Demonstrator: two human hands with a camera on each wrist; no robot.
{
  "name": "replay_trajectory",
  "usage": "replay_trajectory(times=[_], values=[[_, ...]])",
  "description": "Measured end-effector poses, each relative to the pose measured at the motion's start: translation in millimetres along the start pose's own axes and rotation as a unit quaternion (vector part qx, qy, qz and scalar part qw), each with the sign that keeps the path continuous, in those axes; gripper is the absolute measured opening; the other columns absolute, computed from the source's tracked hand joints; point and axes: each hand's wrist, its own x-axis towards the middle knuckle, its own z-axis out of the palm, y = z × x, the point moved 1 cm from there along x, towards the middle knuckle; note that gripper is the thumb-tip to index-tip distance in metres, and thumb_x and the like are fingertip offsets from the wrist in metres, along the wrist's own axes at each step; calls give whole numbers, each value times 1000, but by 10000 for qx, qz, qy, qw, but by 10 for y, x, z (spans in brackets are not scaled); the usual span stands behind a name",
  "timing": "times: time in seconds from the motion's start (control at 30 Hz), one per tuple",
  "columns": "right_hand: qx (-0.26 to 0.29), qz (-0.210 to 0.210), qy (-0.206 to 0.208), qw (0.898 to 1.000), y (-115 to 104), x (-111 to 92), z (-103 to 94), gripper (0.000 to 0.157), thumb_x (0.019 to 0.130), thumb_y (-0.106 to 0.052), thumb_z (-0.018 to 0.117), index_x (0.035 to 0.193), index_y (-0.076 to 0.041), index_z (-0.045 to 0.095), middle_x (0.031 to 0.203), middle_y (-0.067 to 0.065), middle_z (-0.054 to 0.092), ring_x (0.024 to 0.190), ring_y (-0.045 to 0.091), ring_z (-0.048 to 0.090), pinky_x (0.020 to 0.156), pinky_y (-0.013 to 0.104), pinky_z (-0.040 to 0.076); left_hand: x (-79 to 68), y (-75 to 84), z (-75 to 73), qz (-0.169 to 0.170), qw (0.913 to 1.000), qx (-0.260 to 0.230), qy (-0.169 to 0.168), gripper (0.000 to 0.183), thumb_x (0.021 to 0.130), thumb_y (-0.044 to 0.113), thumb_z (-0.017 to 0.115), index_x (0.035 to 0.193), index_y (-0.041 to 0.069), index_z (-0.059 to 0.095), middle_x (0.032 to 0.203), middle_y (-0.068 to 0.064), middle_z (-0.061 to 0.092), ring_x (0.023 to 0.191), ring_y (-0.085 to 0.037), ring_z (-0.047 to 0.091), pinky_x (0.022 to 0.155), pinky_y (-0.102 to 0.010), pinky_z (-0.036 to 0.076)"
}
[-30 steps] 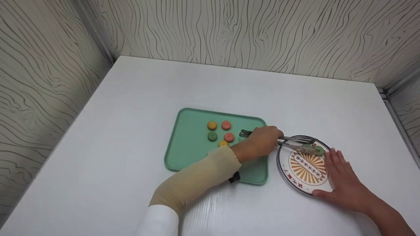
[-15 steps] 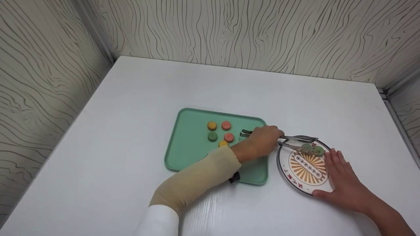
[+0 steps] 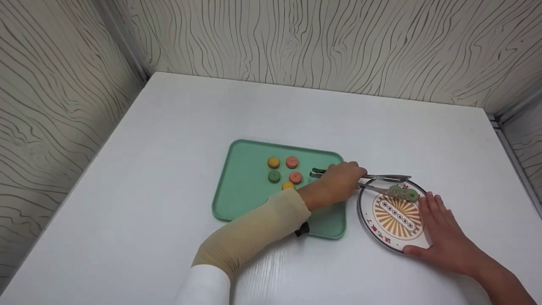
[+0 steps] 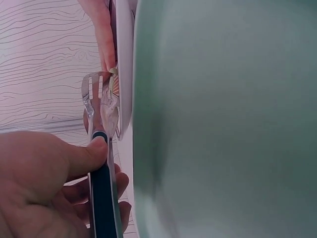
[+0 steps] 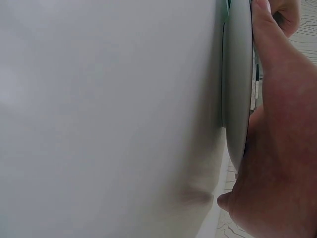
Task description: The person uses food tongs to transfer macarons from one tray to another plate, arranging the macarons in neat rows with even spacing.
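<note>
My left hand (image 3: 341, 180) grips metal serving tongs (image 4: 103, 173), its thumb on the dark handle. It is over the right side of the green tray, and the tongs reach right, over the round white plate (image 3: 381, 231). Two green macarons (image 3: 411, 195) lie side by side near the plate's far rim. The tongs' arms are spread, the lower one overlapping these macarons and the other beyond them. My right hand (image 3: 446, 237) rests along the plate's right rim, fingers straight and thumb on the near edge. In the right wrist view the plate (image 5: 237, 84) shows edge-on beneath the hand.
On the green tray (image 3: 243, 178) sit several macarons: a green one (image 3: 274, 176), two pink ones (image 3: 291, 162) and yellow ones (image 3: 273, 162). My left forearm covers the tray's near part. A patterned wall (image 3: 288, 42) rises behind the white table (image 3: 148, 178).
The tongs' arms have spread apart: the far one has moved away from the green macarons. Both hands have stayed nearly in place, and the macarons lie where they were.
</note>
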Motion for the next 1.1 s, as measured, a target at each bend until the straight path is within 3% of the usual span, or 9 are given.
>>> replay_trajectory(times=[0.83, 1.1], values=[[103, -180, 115, 9997, 22, -5, 15, 128, 80, -45, 83, 160, 5, -4, 165, 31, -7, 153, 31, -21, 116, 31, -21, -73, 14, -118, 1, 10000, 18, -41, 39, 102, 24, 64, 141, 20, 62, 128, 4, 65, 116, -9, 60, 93, -29, 51], [98, -75, 55, 9999, 9, 0, 8, 128, 80, -47, 83, 160, 5, -3, 166, 30, -6, 153, 30, -21, 115, 27, -21, -115, -5, -176, -36, 9999, -86, -36, 41, 102, 25, 64, 142, 20, 60, 129, 4, 64, 117, -9, 60, 95, -29, 50]])
